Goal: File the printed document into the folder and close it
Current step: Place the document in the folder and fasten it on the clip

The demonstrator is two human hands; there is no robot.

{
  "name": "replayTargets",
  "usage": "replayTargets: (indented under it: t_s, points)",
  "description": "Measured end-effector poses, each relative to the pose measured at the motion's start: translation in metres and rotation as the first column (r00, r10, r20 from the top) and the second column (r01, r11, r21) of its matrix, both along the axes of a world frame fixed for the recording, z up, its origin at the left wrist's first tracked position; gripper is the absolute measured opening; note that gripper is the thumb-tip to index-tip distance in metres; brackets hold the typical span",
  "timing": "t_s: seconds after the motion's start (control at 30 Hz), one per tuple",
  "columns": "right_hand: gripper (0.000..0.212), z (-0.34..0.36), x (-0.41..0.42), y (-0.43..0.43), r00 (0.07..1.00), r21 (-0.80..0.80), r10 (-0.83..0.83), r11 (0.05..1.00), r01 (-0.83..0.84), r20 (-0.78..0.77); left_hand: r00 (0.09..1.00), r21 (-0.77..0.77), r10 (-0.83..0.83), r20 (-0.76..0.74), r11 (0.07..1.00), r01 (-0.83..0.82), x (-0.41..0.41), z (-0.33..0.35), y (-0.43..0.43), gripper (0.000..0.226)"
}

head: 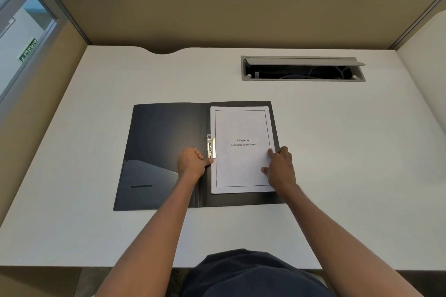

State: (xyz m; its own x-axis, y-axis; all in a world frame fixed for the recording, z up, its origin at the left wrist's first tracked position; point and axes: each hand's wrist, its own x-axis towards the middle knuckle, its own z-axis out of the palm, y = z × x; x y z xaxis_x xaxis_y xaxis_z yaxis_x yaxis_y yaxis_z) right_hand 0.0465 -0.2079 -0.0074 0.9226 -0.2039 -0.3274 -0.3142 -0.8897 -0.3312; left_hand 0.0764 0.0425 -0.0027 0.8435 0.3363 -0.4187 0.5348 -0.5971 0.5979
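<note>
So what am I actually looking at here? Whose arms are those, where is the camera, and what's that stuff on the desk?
There is no machine here: a person is working with two bare hands, and the single picture comes from a wide-angle camera worn on their head, looking forward and down. On the white cubicle desk lies an open black plastic folder. On its right half rests a white printed document titled "Chapter 6, Learning Experience". The left hand is at the shiny metal clip beside the folder's spine, its fingers touching the clip's lower end. The right hand rests on the paper's right edge, steadying it. Nothing is lifted. Farther back sits an open grey cable tray set into the desk.
</note>
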Motion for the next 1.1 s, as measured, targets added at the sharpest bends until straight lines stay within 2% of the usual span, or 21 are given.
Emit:
replayTargets:
  t_s: [0.27, 0.73, 0.93, 1.1]
  points:
    - [0.067, 0.003, -0.001, 0.002, 1.0, -0.008, 0.0, 1.0, 0.0, -0.01, 0.997, -0.14, 0.012, -0.07, 0.99, -0.021, 0.004, 0.0, 0.008, 0.036]
    - [0.06, 0.012, -0.003, 0.001, 0.998, 0.08, -0.066, 0.995, 0.067, -0.016, 0.996, -0.197, -0.035, -0.082, 0.98, 0.018, 0.001, 0.007, 0.012, 0.024]
    - [0.063, 0.015, -0.018, 0.022, 0.991, -0.091, 0.058, 0.995, -0.047, 0.123, 0.999, -0.204, -0.021, 0.03, 0.979, 0.026, -0.001, 0.012, 0.02, 0.013]
    - [0.064, 0.011, -0.034, 0.06, 0.944, -0.035, 0.269, 0.963, -0.267, 0.189, 0.967, 0.013, 0.043, 0.252, 0.999, -0.048, 0.007, 0.015, 0.057, 0.015]
